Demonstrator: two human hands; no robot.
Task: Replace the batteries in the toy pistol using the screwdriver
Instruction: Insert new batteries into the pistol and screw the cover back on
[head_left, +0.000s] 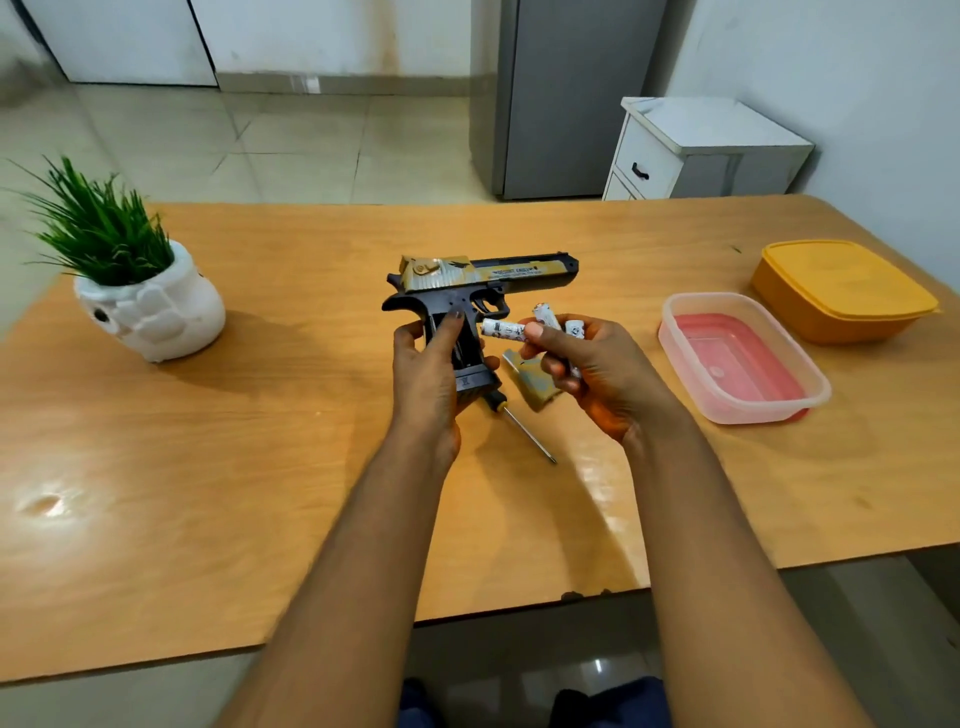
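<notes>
Three white batteries (540, 328) sit in the right hand (597, 374), one pinched between thumb and forefinger and pointing left toward the toy pistol (467, 296), the other two held against the palm by the curled fingers (558, 371). The pistol is raised just above the middle of the wooden surface (208, 467), its barrel pointing right and its grip hanging down toward the person. The left hand (431, 369) wraps round that grip from the near left, thumb on the left side, forefinger laid up along the dark grip panel, the remaining fingers curled round the far side. Both forearms reach forward from the near edge, bare, wrists nearly level, with the hands close together. Below the grip, on the surface, lies the screwdriver (524, 431), its dark handle partly hidden under the pistol's base and its shaft pointing near and right. Just beside it, under the right hand, lies a tan camouflage-patterned piece (532, 382) that looks like the grip cover. To the right stands a clear container (743, 358) with a pink inside, and farther right an orange lidded box (841, 291). At the far left stands a white pot with a green plant (130, 291).
</notes>
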